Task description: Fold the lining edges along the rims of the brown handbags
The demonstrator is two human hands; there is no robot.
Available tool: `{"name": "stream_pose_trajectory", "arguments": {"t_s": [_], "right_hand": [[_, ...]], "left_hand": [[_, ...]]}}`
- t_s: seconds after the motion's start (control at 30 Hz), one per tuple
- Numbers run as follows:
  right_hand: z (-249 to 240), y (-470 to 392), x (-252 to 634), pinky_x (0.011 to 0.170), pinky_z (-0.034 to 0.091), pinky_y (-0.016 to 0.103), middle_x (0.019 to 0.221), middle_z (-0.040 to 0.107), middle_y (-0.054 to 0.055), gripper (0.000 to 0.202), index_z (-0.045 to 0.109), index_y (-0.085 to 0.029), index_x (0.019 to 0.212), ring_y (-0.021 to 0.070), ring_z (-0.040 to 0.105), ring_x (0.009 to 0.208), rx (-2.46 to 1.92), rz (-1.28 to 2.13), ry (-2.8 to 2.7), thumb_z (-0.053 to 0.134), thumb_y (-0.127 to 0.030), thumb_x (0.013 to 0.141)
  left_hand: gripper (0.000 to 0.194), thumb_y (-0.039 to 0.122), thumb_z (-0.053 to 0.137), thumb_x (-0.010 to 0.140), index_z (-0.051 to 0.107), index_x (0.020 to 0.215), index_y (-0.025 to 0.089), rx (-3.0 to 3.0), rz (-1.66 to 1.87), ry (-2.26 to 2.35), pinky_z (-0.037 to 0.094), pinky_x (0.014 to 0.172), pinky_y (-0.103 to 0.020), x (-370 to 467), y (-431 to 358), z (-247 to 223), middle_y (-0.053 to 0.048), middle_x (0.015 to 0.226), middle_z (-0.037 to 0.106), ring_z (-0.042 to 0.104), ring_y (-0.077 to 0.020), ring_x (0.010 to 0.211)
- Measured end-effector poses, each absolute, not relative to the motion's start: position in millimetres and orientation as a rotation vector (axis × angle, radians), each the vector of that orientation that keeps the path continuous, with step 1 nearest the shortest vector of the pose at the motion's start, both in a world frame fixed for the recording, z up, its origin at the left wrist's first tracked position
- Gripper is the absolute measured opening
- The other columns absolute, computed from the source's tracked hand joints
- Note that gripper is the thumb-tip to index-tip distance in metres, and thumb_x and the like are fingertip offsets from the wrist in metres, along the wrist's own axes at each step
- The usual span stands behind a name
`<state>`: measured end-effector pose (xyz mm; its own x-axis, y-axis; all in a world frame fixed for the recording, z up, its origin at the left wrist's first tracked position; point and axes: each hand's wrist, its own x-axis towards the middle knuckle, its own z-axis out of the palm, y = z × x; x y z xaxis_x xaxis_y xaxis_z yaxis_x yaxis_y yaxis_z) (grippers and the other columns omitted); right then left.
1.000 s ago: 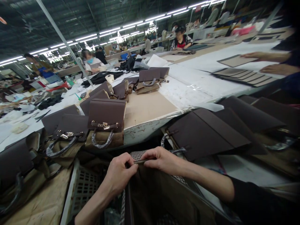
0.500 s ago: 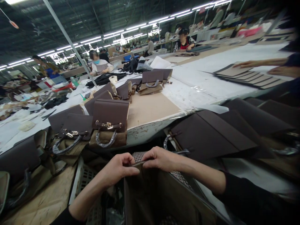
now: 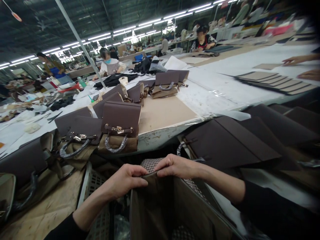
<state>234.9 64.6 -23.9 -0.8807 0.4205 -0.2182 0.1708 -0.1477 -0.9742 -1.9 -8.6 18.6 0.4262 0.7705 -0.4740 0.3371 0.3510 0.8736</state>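
A dark brown handbag (image 3: pixel 152 203) gapes toward me at the bottom middle, its olive-brown inside showing. My left hand (image 3: pixel 126 181) pinches the far rim between thumb and fingers. Close beside it, my right hand (image 3: pixel 172 166) grips the same rim from the right. Black-and-white houndstooth cloth (image 3: pixel 152 163) shows just behind the rim, and more of it lies down inside the bag. The bag's lower part runs out of view.
Finished-looking brown handbags (image 3: pixel 121 116) with wrapped handles stand along the table edge at left. More brown bag panels (image 3: pixel 225 143) lie at right. A plastic crate (image 3: pixel 93 181) sits left of my bag. Another person's hands (image 3: pixel 300 61) are over striped pieces (image 3: pixel 277 81) at far right.
Both hands stay on the rim, with the left fingers now straighter along it. The view has shifted slightly. The other person's hands have moved right, off the striped pieces.
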Motion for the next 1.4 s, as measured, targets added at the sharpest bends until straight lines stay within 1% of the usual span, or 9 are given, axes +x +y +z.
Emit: {"name": "stream_pose_trajectory", "arguments": {"t_s": [0.17, 0.37, 0.6, 0.77, 0.87, 0.97, 1.17, 1.3, 1.4], "right_hand": [[-29.1, 70.7, 235.9, 0.077, 0.043, 0.024, 0.088, 0.072, 0.001, 0.027, 0.076, -0.017, 0.101, 0.0131, 0.057, 0.076, -0.678, 2.202, -1.87, 0.071, -0.034, 0.08], [-29.6, 70.7, 236.1, 0.077, 0.043, 0.025, 0.09, 0.073, 0.002, 0.027, 0.076, -0.017, 0.1, 0.0138, 0.057, 0.076, -0.696, 2.195, -1.88, 0.07, -0.034, 0.081], [-27.5, 70.4, 239.8, 0.079, 0.044, 0.026, 0.09, 0.071, 0.002, 0.03, 0.075, -0.016, 0.103, 0.0145, 0.057, 0.076, -0.653, 2.217, -1.892, 0.068, -0.036, 0.082], [-15.3, 71.6, 234.7, 0.072, 0.042, 0.023, 0.084, 0.067, -0.001, 0.027, 0.074, -0.017, 0.102, 0.0136, 0.055, 0.076, -0.612, 1.973, -2.179, 0.066, -0.034, 0.082], [-10.1, 69.0, 226.0, 0.067, 0.041, 0.023, 0.082, 0.066, -0.002, 0.032, 0.074, -0.019, 0.101, 0.015, 0.055, 0.077, -0.679, 1.824, -2.293, 0.071, -0.04, 0.077], [-9.5, 65.6, 218.0, 0.061, 0.039, 0.024, 0.072, 0.062, -0.003, 0.035, 0.074, -0.02, 0.094, 0.0146, 0.053, 0.07, -0.815, 1.686, -2.368, 0.072, -0.048, 0.075], [-11.0, 59.8, 212.1, 0.056, 0.035, 0.023, 0.069, 0.063, -0.003, 0.033, 0.075, -0.02, 0.085, 0.0141, 0.052, 0.068, -0.889, 1.687, -2.314, 0.073, -0.051, 0.072], [-7.8, 55.7, 209.5, 0.055, 0.035, 0.024, 0.062, 0.057, -0.004, 0.037, 0.073, -0.019, 0.081, 0.0137, 0.049, 0.064, -0.958, 1.584, -2.358, 0.073, -0.055, 0.07], [-2.9, 53.4, 207.5, 0.054, 0.034, 0.024, 0.06, 0.055, -0.004, 0.037, 0.072, -0.019, 0.08, 0.0133, 0.048, 0.062, -0.979, 1.545, -2.394, 0.072, -0.055, 0.071]], "left_hand": [[0.019, 0.022, 0.067, 0.075, 0.073, 0.09, 0.012, 1.148, 0.475, 1.197, 0.038, 0.072, -0.026, 4.3, -9.7, 15.7, -0.001, 0.08, 0.066, 0.053, -0.0135, 0.074], [0.018, 0.02, 0.066, 0.071, 0.074, 0.084, 0.013, 1.142, 0.529, 1.353, 0.034, 0.067, -0.025, 12.2, -14.2, 14.1, 0.001, 0.071, 0.061, 0.049, -0.0121, 0.069], [0.022, 0.019, 0.061, 0.071, 0.074, 0.087, 0.013, 1.066, 0.633, 1.416, 0.035, 0.065, -0.026, 19.1, -22.7, 12.3, 0.0, 0.07, 0.061, 0.049, -0.0133, 0.069], [0.018, 0.02, 0.061, 0.07, 0.071, 0.083, 0.013, 1.021, 0.629, 1.398, 0.035, 0.064, -0.025, 17.8, -25.3, 15.5, 0.0, 0.07, 0.062, 0.049, -0.0125, 0.067], [0.017, 0.02, 0.061, 0.071, 0.069, 0.084, 0.012, 1.022, 0.632, 1.376, 0.034, 0.063, -0.025, 16.5, -27.4, 16.5, 0.0, 0.07, 0.062, 0.049, -0.012, 0.066], [0.017, 0.02, 0.062, 0.071, 0.067, 0.086, 0.013, 1.004, 0.65, 1.358, 0.034, 0.064, -0.025, 14.2, -30.0, 15.8, 0.0, 0.07, 0.061, 0.049, -0.0116, 0.065], [0.016, 0.019, 0.065, 0.073, 0.066, 0.088, 0.012, 1.028, 0.668, 1.306, 0.034, 0.066, -0.025, 7.0, -33.7, 12.9, 0.0, 0.072, 0.062, 0.05, -0.0109, 0.067], [0.019, 0.024, 0.069, 0.075, 0.064, 0.089, 0.011, 1.054, 0.665, 1.289, 0.032, 0.063, -0.025, 6.0, -34.8, 12.1, -0.001, 0.072, 0.063, 0.049, -0.0104, 0.065], [0.022, 0.027, 0.071, 0.074, 0.063, 0.088, 0.011, 1.055, 0.639, 1.289, 0.031, 0.06, -0.024, 7.6, -36.9, 14.8, -0.002, 0.072, 0.064, 0.049, -0.0102, 0.062]]}}
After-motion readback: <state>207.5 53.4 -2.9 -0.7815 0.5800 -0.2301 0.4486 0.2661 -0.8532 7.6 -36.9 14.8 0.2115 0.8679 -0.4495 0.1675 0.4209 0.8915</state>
